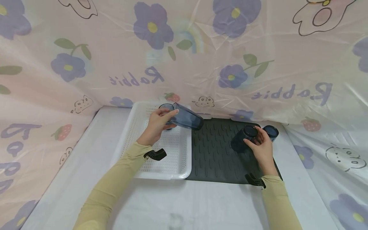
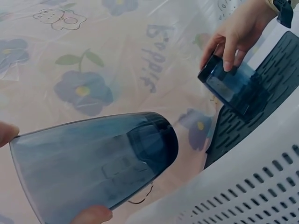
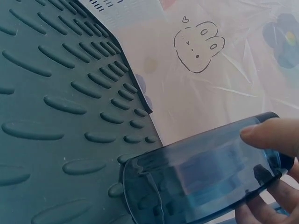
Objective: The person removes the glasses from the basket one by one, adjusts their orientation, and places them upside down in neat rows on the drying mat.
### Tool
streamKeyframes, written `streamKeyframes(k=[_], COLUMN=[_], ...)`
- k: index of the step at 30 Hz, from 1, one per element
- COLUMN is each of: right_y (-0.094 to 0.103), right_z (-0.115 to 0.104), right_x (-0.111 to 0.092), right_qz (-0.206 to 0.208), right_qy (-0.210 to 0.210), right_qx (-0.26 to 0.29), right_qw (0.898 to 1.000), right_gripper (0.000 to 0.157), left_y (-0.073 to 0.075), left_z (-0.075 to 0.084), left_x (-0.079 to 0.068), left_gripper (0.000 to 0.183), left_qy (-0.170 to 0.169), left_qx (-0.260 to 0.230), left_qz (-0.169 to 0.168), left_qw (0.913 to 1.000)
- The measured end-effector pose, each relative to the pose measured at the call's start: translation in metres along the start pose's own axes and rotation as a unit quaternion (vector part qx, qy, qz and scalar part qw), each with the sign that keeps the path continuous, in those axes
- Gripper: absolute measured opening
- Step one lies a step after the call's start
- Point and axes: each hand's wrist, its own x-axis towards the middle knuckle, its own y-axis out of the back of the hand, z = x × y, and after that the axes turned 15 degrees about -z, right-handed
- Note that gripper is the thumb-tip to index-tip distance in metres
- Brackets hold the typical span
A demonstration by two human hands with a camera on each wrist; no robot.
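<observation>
My left hand [image 1: 156, 125] grips a translucent blue drinking glass [image 1: 187, 118] by its mouth end, above the right side of a white perforated basket [image 1: 188, 159]. The glass tilts, its thick base pointing right. Partly behind this hand is another blue glass [image 1: 166, 106] at the basket. On the right, my right hand [image 1: 263, 150] holds a blue glass [image 1: 240, 142] near its thick base. That glass leans mouth down at the dark ridged mat [image 1: 212, 153]; exact contact with the mat is hard to see. Just beyond these fingers stands one more blue glass [image 1: 271, 131].
A white table surface [image 1: 201, 204] extends in front of the basket and mat, which lie side by side. Behind them hangs a pink plastic sheet [image 1: 189, 73] printed with flowers, close to their back edges. It also rises at both sides.
</observation>
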Motion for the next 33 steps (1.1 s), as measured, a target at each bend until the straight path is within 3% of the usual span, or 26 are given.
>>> streamKeyframes(k=[16, 26, 33], right_y=[0.0, -0.004, -0.005], right_z=[0.0, -0.007, -0.01], right_x=[0.001, -0.006, -0.005], right_qz=[-0.002, 0.006, 0.01], right_qy=[-0.014, -0.021, -0.022], right_qx=[-0.003, 0.001, 0.01], right_qw=[1.0, 1.0, 1.0], right_gripper=[0.072, 0.072, 0.072], left_y=[-0.014, -0.019, -0.023], left_z=[-0.006, -0.012, -0.013], left_x=[0.01, 0.01, 0.014], left_gripper=[0.066, 0.062, 0.058], left_qy=[0.004, 0.017, 0.012], left_qx=[-0.04, -0.022, -0.039], left_qz=[0.013, -0.007, -0.02], left_qw=[0.9991, 0.9996, 0.999])
